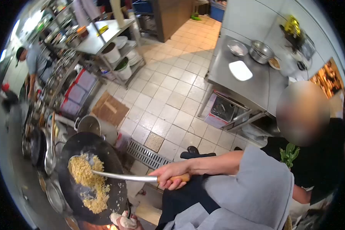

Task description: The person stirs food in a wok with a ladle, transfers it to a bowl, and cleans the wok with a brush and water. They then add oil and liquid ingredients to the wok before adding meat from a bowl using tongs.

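Note:
A dark wok [67,191] at the lower left holds yellow, crumbly food like fried rice [97,197]. My right hand [173,175] is closed round the wooden end of a long metal ladle [132,177], whose other end is in the food. At the bottom edge, my left hand [131,222] grips the wok's handle, with a pale cloth [122,220] bunched beside its fingers. Part of this hand is cut off by the frame. Orange flame shows just under the wok's lower rim.
A large pot [103,130] stands beyond the wok, near a floor drain [147,153]. A steel counter [257,82] with bowls and a white tray [240,71] is at right. A person in black [314,157] stands close by; another [36,63] works far left.

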Demonstrator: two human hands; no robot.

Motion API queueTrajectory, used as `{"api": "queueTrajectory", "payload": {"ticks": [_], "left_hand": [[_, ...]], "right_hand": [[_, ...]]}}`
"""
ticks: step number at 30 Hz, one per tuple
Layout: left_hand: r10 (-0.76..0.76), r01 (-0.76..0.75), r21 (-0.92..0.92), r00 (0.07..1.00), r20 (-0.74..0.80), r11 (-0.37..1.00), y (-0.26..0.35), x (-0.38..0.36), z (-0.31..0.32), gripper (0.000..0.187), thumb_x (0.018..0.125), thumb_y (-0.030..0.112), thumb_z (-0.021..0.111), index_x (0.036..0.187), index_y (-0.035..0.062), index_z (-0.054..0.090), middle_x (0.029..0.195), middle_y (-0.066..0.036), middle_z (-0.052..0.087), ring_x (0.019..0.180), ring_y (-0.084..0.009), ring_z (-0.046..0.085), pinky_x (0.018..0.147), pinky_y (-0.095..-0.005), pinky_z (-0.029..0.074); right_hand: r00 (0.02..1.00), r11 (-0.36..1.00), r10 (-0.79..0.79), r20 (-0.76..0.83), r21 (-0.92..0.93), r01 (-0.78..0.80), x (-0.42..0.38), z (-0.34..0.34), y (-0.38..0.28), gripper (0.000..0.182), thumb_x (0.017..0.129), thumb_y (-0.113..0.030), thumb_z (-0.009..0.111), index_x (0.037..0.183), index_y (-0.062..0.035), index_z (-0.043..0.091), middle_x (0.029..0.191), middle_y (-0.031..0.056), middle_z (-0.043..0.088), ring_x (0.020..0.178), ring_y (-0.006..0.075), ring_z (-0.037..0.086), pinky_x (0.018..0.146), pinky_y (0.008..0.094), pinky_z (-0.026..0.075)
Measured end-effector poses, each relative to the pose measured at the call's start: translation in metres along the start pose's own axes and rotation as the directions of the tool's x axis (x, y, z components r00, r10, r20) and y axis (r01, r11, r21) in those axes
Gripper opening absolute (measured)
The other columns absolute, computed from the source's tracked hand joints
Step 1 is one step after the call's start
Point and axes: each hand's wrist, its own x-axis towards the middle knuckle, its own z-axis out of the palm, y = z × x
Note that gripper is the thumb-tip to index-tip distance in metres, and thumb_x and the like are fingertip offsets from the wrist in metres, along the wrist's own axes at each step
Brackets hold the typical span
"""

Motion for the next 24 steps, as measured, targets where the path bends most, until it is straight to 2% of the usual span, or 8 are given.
{"api": "queueTrajectory", "payload": {"ticks": [1,3,6,7,8,9,10,24], "left_hand": [[-0.232,0.265,-0.117,0.942,0.242,0.957,-0.014,0.012,-0.006,0.015,0.091,0.019,0.058,0.079,0.0101,0.057,0.069,-0.006,0.053,0.060,-0.0237,0.053,0.055,-0.0353,0.045],[-0.528,0.773,-0.023,0.455,0.717,0.634,-0.047,0.086,0.020,0.011,0.089,0.021,0.061,0.084,0.0113,0.059,0.078,-0.007,0.059,0.071,-0.0242,0.059,0.066,-0.0383,0.048],[0.074,0.108,-0.508,0.943,0.324,0.855,-0.013,0.094,0.072,0.019,0.085,0.021,0.056,0.096,0.0053,0.055,0.083,-0.016,0.063,0.054,-0.0249,0.058,0.045,-0.0321,0.049],[-0.053,0.336,-0.586,0.893,0.447,0.737,0.013,0.108,0.089,0.020,0.084,0.021,0.056,0.096,0.0050,0.054,0.080,-0.017,0.064,0.050,-0.0243,0.057,0.041,-0.0314,0.048],[-0.177,0.544,-0.616,0.813,0.554,0.569,0.039,0.122,0.106,0.021,0.084,0.021,0.056,0.096,0.0047,0.053,0.078,-0.017,0.065,0.047,-0.0238,0.057,0.038,-0.0308,0.047],[-0.410,0.881,-0.433,0.329,0.851,-0.191,0.096,0.137,0.119,0.023,0.083,0.021,0.056,0.098,0.0053,0.053,0.077,-0.016,0.065,0.047,-0.0239,0.057,0.038,-0.0311,0.046],[-0.418,0.864,-0.445,0.323,0.849,-0.235,0.084,0.142,0.158,0.021,0.083,0.020,0.057,0.099,0.0067,0.053,0.074,-0.014,0.063,0.048,-0.0251,0.058,0.038,-0.0327,0.047],[-0.039,0.976,-0.215,0.214,0.976,-0.032,0.233,0.173,0.293,0.018,0.080,0.013,0.056,0.095,0.0019,0.053,0.075,-0.019,0.062,0.060,-0.0294,0.062,0.042,-0.0346,0.048]], "right_hand": [[0.998,0.998,-0.059,-0.026,-0.011,0.059,-0.014,0.007,0.006,0.068,0.085,-0.002,0.048,0.147,-0.0157,0.024,0.061,-0.0030,0.037,0.038,0.0037,0.037,0.027,0.0205,0.034],[0.977,0.980,-0.189,-0.097,0.039,0.193,-0.037,0.000,-0.029,0.070,0.085,-0.002,0.046,0.149,-0.0123,0.019,0.061,-0.0034,0.036,0.038,0.0039,0.037,0.027,0.0202,0.034],[0.896,0.918,-0.381,-0.227,0.020,0.396,-0.082,0.011,-0.002,0.071,0.086,-0.002,0.046,0.150,-0.0121,0.017,0.062,-0.0027,0.036,0.038,0.0044,0.037,0.028,0.0209,0.034],[0.847,0.885,-0.443,-0.293,0.008,0.466,-0.098,0.013,0.014,0.072,0.086,-0.002,0.047,0.150,-0.0120,0.016,0.062,-0.0024,0.036,0.038,0.0047,0.037,0.028,0.0212,0.033],[0.800,0.848,-0.497,-0.336,0.006,0.530,-0.128,-0.001,0.018,0.072,0.086,-0.002,0.047,0.151,-0.0119,0.015,0.062,-0.0021,0.036,0.038,0.0050,0.037,0.028,0.0216,0.033],[0.724,0.822,-0.496,-0.480,0.009,0.569,-0.159,0.000,0.019,0.072,0.087,-0.001,0.048,0.151,-0.0120,0.018,0.062,-0.0013,0.036,0.038,0.0057,0.038,0.029,0.0224,0.032],[0.715,0.761,-0.559,-0.420,0.082,0.644,-0.180,-0.006,0.023,0.071,0.086,0.000,0.048,0.150,-0.0126,0.020,0.061,-0.0011,0.036,0.037,0.0065,0.038,0.030,0.0228,0.031],[-0.251,0.233,-0.645,-0.722,-0.498,0.835,-0.308,-0.054,0.052,0.069,0.084,0.002,0.046,0.148,-0.0149,0.027,0.063,0.0026,0.044,0.037,0.0097,0.039,0.031,0.0261,0.033]]}}
